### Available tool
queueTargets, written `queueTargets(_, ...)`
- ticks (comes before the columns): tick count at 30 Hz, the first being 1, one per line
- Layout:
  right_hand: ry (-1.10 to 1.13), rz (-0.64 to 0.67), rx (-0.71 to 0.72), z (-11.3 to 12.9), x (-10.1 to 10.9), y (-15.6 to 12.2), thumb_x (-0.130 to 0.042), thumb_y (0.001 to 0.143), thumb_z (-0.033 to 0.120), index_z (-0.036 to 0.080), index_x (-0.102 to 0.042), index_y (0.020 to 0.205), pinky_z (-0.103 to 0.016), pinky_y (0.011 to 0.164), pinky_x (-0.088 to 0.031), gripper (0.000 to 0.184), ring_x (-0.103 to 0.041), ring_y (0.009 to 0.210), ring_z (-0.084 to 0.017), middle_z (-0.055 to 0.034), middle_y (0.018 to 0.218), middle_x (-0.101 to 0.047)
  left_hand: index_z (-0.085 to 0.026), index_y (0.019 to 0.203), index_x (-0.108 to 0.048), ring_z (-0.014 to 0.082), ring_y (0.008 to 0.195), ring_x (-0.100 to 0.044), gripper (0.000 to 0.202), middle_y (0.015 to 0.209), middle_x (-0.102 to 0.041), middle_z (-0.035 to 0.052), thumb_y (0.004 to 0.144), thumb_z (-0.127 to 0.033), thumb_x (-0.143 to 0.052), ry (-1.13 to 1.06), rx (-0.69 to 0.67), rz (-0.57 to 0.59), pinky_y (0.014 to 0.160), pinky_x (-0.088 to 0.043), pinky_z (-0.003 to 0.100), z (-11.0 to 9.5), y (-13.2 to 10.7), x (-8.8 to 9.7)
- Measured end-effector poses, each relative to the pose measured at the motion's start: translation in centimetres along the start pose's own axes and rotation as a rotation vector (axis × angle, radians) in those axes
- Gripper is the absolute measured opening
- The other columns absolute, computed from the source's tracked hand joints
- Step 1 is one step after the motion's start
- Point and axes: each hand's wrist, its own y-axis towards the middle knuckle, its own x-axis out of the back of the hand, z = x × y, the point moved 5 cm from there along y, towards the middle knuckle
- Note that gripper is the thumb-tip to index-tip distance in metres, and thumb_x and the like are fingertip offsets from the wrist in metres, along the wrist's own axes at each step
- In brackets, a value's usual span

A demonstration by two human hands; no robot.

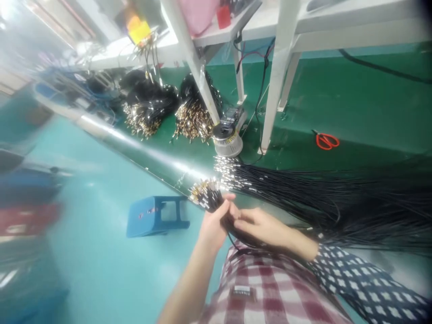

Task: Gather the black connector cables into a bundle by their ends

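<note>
My left hand [216,220] is wrapped round a bundle of black cables [211,196], whose metal-tipped ends fan out above the fist. Against that bundle, just below the left fingers, my right hand [258,225] has its fingers curled round the cables. A long spread of loose black cables [337,193] with silvery tips lies on the green surface to the right, its tips close to the held bundle. The lower part of the held bundle is partly hidden by my hands and runs down past the checked apron.
Orange-handled scissors [326,141] lie on the green surface [303,99]. A round grey device [228,141] stands by a white leg. Behind are two coiled cable bundles [194,114], [145,108] with brassy tips. A blue plastic stool [145,217] is on the floor at left.
</note>
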Motion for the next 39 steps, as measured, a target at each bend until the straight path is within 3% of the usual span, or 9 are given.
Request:
queueTargets(5, -0.125, -0.015, -0.063, -0.8, -1.8, 0.4, -0.070, 0.073, 0.043, 0.018, -0.053, 0.119, -0.030, 0.070, -0.047, 0.055, -0.063, 0.088, -0.026, -0.0069, 0.107, -0.066, -0.016, 0.095, -0.062, 0.0184, 0.072, -0.065, 0.019, 0.063, -0.063, 0.0005, 0.081, -0.029, -0.064, 0.041, -0.047, -0.075, 0.092, -0.042, 0.040, 0.5, 0.3, 1.6)
queueTargets(13, -0.310, -0.027, -0.127, -1.3, -3.7, 0.9, -0.047, 0.088, 0.025, 0.011, -0.050, 0.118, -0.030, 0.069, -0.046, 0.034, -0.064, 0.081, -0.022, -0.0104, 0.097, -0.066, -0.013, 0.089, -0.064, 0.0251, 0.085, -0.066, 0.020, 0.060, -0.062, 0.0024, 0.076, -0.027, -0.069, 0.037, 0.146, 0.020, 0.091, -0.044, 0.041, 1.4, 0.5, 2.3)
queueTargets(17, -0.365, 0.038, -0.094, -4.6, -0.5, 1.8, -0.055, 0.087, 0.040, 0.019, -0.061, 0.107, -0.027, 0.074, -0.047, 0.030, -0.062, 0.087, -0.019, -0.0023, 0.100, -0.067, -0.017, 0.054, -0.049, 0.0161, 0.059, -0.060, 0.035, 0.037, -0.034, -0.0056, 0.081, -0.034, -0.064, -0.079, 0.141, -0.075, 0.085, -0.046, 0.036, 1.6, 1.0, 2.9)
queueTargets(21, -0.668, -0.257, -0.423, -10.4, 4.8, 2.3, -0.067, 0.079, 0.029, 0.014, -0.066, 0.092, -0.034, 0.075, -0.046, 0.020, -0.061, 0.091, -0.026, -0.0118, 0.100, -0.065, -0.018, 0.046, -0.035, 0.0073, 0.037, -0.034, 0.046, 0.034, -0.028, -0.0066, 0.083, -0.031, -0.060, -0.236, 0.185, -0.145, 0.058, -0.044, 0.027, 2.3, 1.5, 3.6)
queueTargets(26, -0.692, -0.355, -0.423, -11.7, 6.5, 0.9, -0.055, 0.086, 0.019, 0.018, -0.065, 0.086, -0.032, 0.074, -0.046, 0.010, -0.062, 0.089, -0.023, -0.0092, 0.096, -0.066, -0.017, 0.046, -0.036, 0.0058, 0.035, -0.027, 0.044, 0.034, -0.026, -0.0065, 0.082, -0.026, -0.060, -0.286, 0.202, -0.200, 0.046, -0.033, 0.022, 2.6, 1.6, 4.1)
queueTargets(28, -0.600, -0.394, -0.386, -10.7, 6.9, -0.6, -0.054, 0.088, 0.026, 0.020, -0.063, 0.087, -0.029, 0.071, -0.047, 0.011, -0.062, 0.082, -0.019, -0.0049, 0.089, -0.068, -0.015, 0.049, -0.042, 0.0053, 0.035, -0.027, 0.039, 0.035, -0.026, -0.0072, 0.082, -0.026, -0.061, -0.270, 0.193, -0.201, 0.046, -0.033, 0.021, 2.5, 1.6, 4.0)
queueTargets(32, -0.001, -0.464, -0.311, -8.7, 7.1, -3.8, -0.059, 0.082, 0.042, 0.018, -0.057, 0.082, -0.026, 0.058, -0.048, 0.024, -0.060, 0.062, -0.014, -0.0027, 0.070, -0.067, -0.012, 0.085, -0.063, 0.0038, 0.034, -0.024, 0.012, 0.038, -0.031, -0.0096, 0.080, -0.023, -0.063, -0.176, 0.147, -0.189, 0.043, -0.026, 0.020, 2.2, 1.9, 3.2)
queueTargets(35, 0.260, -0.460, -0.314, -8.2, 6.1, -5.5, -0.065, 0.076, 0.049, 0.017, -0.056, 0.079, -0.027, 0.057, -0.048, 0.033, -0.058, 0.058, -0.013, -0.0041, 0.068, -0.067, -0.015, 0.106, -0.060, 0.0014, 0.034, -0.026, 0.030, 0.056, -0.053, -0.0045, 0.077, -0.018, -0.065, -0.074, 0.117, -0.147, 0.042, -0.023, 0.020, 1.6, 2.4, 1.9)
queueTargets(39, 0.320, -0.382, -0.325, -7.7, 5.4, -6.7, -0.064, 0.078, 0.050, 0.017, -0.055, 0.079, -0.026, 0.056, -0.048, 0.034, -0.057, 0.057, -0.012, -0.0047, 0.069, -0.068, -0.014, 0.100, -0.062, 0.0006, 0.034, -0.031, 0.029, 0.070, -0.064, 0.0029, 0.072, -0.016, -0.069, 0.050, 0.101, -0.046, 0.042, -0.024, 0.022, 1.2, 2.9, -0.3)
